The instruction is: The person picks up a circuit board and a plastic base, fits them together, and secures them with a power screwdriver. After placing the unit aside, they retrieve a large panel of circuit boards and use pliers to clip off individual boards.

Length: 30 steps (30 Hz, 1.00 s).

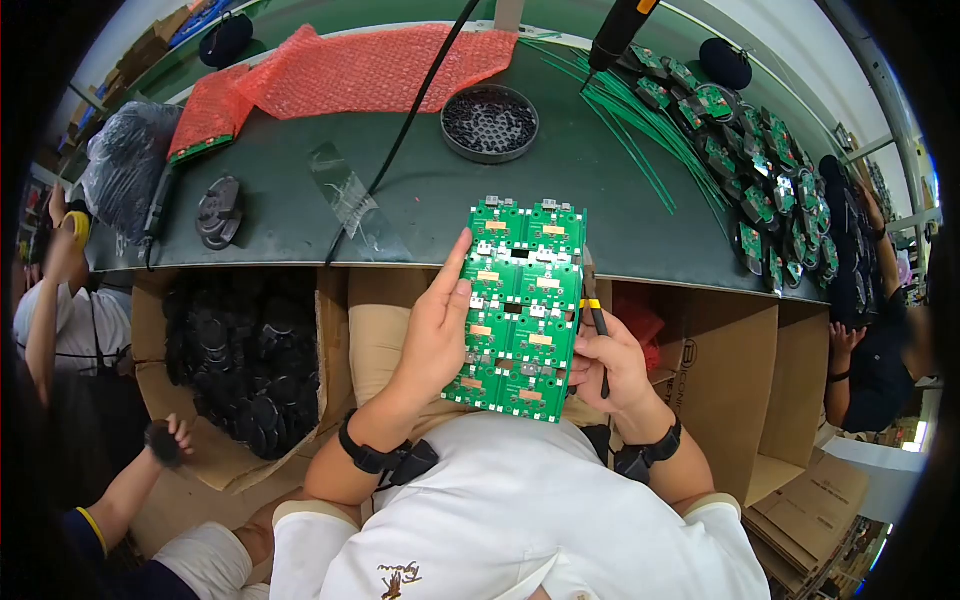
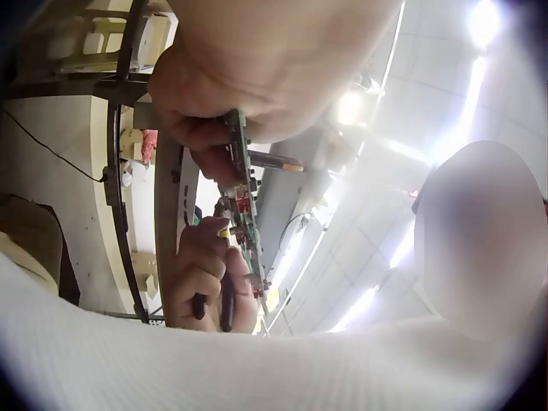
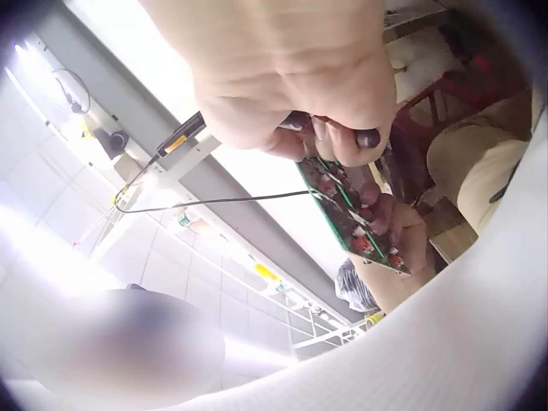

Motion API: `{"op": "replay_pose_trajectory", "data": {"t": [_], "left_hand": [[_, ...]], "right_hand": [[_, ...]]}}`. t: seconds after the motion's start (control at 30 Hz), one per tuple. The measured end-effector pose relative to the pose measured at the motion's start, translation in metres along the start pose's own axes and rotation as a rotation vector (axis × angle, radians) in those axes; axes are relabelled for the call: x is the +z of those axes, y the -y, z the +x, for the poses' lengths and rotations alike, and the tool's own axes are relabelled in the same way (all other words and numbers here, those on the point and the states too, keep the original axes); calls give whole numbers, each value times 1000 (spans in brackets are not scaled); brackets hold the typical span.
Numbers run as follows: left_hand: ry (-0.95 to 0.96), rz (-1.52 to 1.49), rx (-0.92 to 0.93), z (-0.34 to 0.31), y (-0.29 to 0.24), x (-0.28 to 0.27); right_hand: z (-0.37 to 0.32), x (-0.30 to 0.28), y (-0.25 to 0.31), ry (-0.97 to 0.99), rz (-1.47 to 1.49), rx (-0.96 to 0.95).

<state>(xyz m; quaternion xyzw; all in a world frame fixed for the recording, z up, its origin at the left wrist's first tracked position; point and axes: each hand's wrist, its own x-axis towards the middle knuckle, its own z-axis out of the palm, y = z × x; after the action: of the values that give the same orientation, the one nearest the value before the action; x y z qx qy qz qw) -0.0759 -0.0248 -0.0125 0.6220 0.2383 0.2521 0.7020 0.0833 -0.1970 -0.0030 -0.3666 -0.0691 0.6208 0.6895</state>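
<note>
A panel of several joined green circuit boards (image 1: 515,265) is held up in front of the person's body, its component side facing the head camera. My left hand (image 1: 432,345) grips its left edge, with the thumb and a finger along that side. At the right edge, my right hand (image 1: 622,368) holds a pair of pliers (image 1: 598,320) with dark handles and a yellow band, jaws pointing up beside the panel. In the left wrist view, the dark handles (image 2: 228,301) run through the right fingers. The panel's underside (image 3: 338,210) shows in the right wrist view.
On the green table (image 1: 400,225) are a round dish (image 1: 490,123) of small dark parts, red bubble wrap (image 1: 375,68), green wires (image 1: 640,125) and many assembled boards (image 1: 760,175). A powered screwdriver (image 1: 620,35) hangs above. Below left, a cardboard box (image 1: 228,468) holds black parts.
</note>
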Motion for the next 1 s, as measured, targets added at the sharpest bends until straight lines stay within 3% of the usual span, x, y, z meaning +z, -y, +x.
{"op": "replay_pose_trajectory", "data": {"t": [0.3,0.47,0.53,0.7,0.9,1.0], "left_hand": [[-27,-132,-80,0,6,3],[-46,-91,-20,0,6,6],[-59,-74,-4,2,5,7],[-191,46,109,29,0,-13],[-244,443,264,98,-44,-36],[-266,511,178,138,-38,-46]], "right_hand": [[10,-6,-10,47,115,-56],[12,-6,-8,66,147,-43],[13,-1,-6,14,70,-70],[34,15,33,103,-64,-34],[103,30,93,85,-361,-140],[117,29,113,79,-487,-202]]}}
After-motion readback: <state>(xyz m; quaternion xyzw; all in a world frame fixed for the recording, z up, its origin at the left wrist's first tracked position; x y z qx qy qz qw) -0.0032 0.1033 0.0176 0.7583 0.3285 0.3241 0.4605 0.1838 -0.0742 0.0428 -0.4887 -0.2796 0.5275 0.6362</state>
